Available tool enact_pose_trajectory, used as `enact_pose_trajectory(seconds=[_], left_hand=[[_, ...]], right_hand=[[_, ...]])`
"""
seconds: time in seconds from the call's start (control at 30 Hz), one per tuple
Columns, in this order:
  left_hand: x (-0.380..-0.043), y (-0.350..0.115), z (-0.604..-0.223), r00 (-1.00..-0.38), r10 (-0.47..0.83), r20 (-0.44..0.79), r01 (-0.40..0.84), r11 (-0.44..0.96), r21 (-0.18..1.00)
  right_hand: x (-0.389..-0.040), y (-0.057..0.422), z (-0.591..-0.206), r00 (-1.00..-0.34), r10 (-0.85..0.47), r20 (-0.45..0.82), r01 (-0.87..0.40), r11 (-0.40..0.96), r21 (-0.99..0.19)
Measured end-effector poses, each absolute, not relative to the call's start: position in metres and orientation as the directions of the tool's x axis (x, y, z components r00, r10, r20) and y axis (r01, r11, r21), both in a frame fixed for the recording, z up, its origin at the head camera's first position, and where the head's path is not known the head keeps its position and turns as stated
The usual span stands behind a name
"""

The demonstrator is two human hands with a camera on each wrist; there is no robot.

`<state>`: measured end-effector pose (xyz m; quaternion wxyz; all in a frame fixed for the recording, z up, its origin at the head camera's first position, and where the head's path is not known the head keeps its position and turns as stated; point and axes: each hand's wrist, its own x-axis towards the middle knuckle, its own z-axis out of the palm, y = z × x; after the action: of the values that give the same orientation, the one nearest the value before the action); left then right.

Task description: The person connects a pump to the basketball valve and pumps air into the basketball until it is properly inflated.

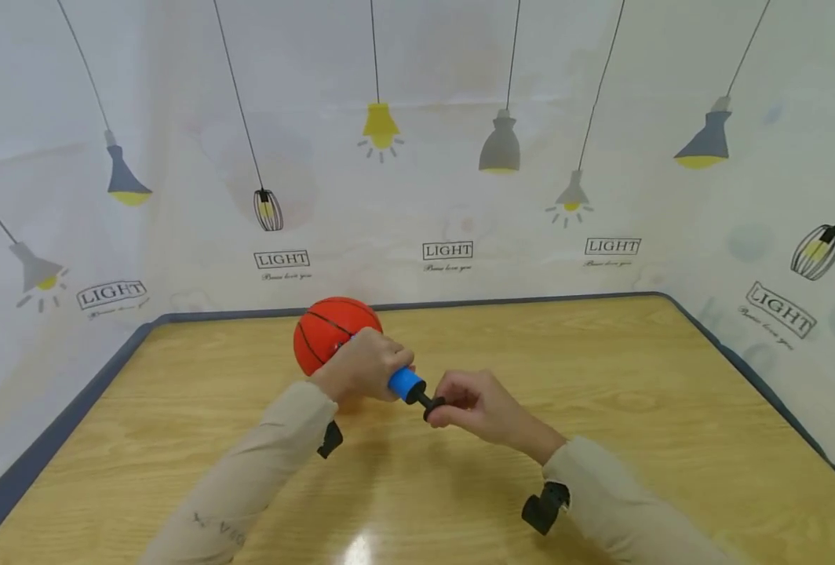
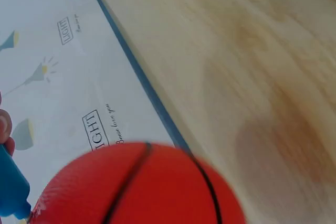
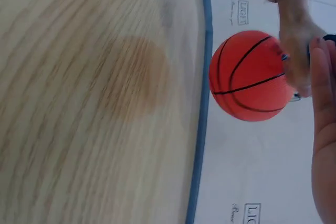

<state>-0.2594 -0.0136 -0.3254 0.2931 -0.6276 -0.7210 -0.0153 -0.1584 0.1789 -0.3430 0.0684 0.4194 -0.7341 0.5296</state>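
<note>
A red ball (image 1: 329, 323) with black basketball lines is held up above the wooden table, at the far end of a blue hand pump (image 1: 406, 384). My left hand (image 1: 364, 365) grips the pump's barrel close to the ball. In the left wrist view, the pump's narrow blue tip (image 2: 22, 211) meets the surface of the ball (image 2: 147, 187). With thumb and fingers my right hand (image 1: 479, 404) holds the pump's black handle (image 1: 432, 407). A short length of black rod shows between handle and barrel. Most of the barrel is hidden by my left hand.
The wooden table (image 1: 636, 377) spreads out under both hands. White sheeting (image 1: 432, 204) printed with lamps rises behind and at both sides, with a dark blue border (image 1: 530, 300) along the table's edge. A black wrist camera (image 1: 546, 508) sits below my right sleeve.
</note>
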Motion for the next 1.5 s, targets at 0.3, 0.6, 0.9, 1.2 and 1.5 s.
enact_pose_trajectory(seconds=[0.3,0.6,0.9,1.2,1.5], left_hand=[[-0.266,-0.021,-0.320,-0.058,0.876,0.479,0.929,0.223,-0.297],[-0.261,-0.013,-0.333,-0.069,0.877,0.476,0.928,0.232,-0.292],[-0.266,-0.019,-0.334,-0.079,0.857,0.509,0.948,0.222,-0.227],[-0.270,-0.024,-0.330,-0.067,0.827,0.559,0.952,0.221,-0.212],[-0.267,-0.015,-0.332,-0.074,0.831,0.551,0.954,0.220,-0.205]], right_hand=[[-0.131,0.204,-0.345,-0.658,-0.526,0.539,-0.640,0.014,-0.768],[-0.155,0.188,-0.346,-0.583,-0.580,0.569,-0.754,0.125,-0.645],[-0.152,0.186,-0.345,-0.659,-0.547,0.516,-0.666,0.107,-0.738],[-0.143,0.199,-0.340,-0.580,-0.574,0.577,-0.714,0.017,-0.700],[-0.163,0.179,-0.330,-0.635,-0.555,0.538,-0.715,0.159,-0.681]])
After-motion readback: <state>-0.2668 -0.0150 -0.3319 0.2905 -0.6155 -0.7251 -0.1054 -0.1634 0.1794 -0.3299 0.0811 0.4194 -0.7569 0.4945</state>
